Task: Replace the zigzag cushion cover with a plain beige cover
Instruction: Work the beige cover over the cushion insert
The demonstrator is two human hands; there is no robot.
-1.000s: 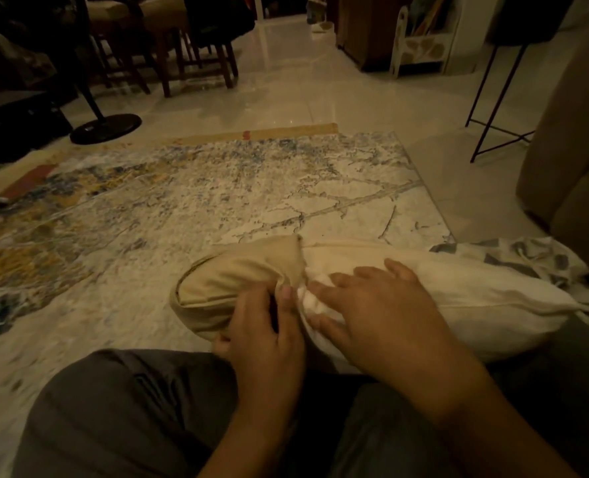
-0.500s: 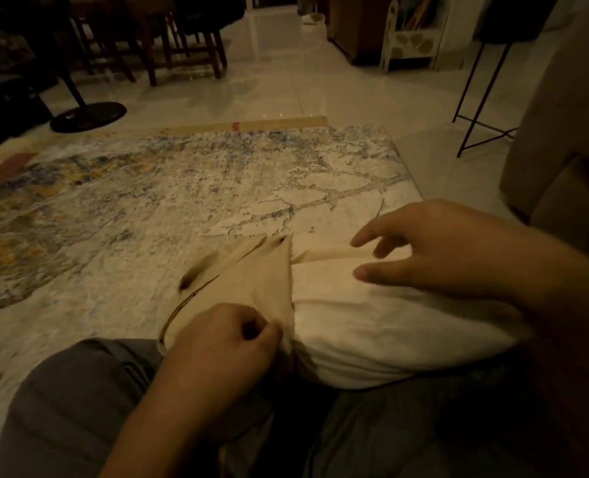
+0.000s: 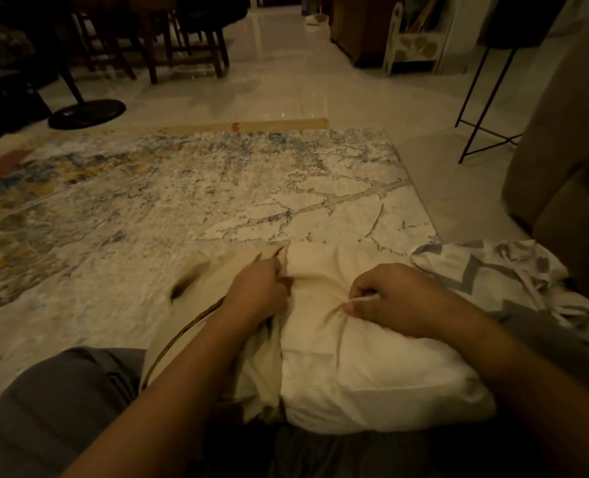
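A white cushion insert (image 3: 372, 367) lies across my lap. The plain beige cover (image 3: 203, 281) is pulled over its left end only. My left hand (image 3: 257, 288) grips the cover's open edge at the top of the cushion. My right hand (image 3: 395, 298) pinches a fold of the white insert fabric, which bunches into creases under its fingers. The removed zigzag cover (image 3: 500, 281), white with grey chevrons, lies crumpled to the right, behind my right forearm.
A patterned rug (image 3: 148, 201) spreads on the tiled floor ahead. A fan base (image 3: 86, 113) and wooden stools (image 3: 169, 46) stand at the far left. A black metal side-table frame (image 3: 486, 108) and a beige sofa (image 3: 569, 160) are on the right.
My right hand has come down from hovering over the cushion and now pinches the insert. My left hand has slid up along the cover's edge to the cushion's top. The zigzag cover shows again.
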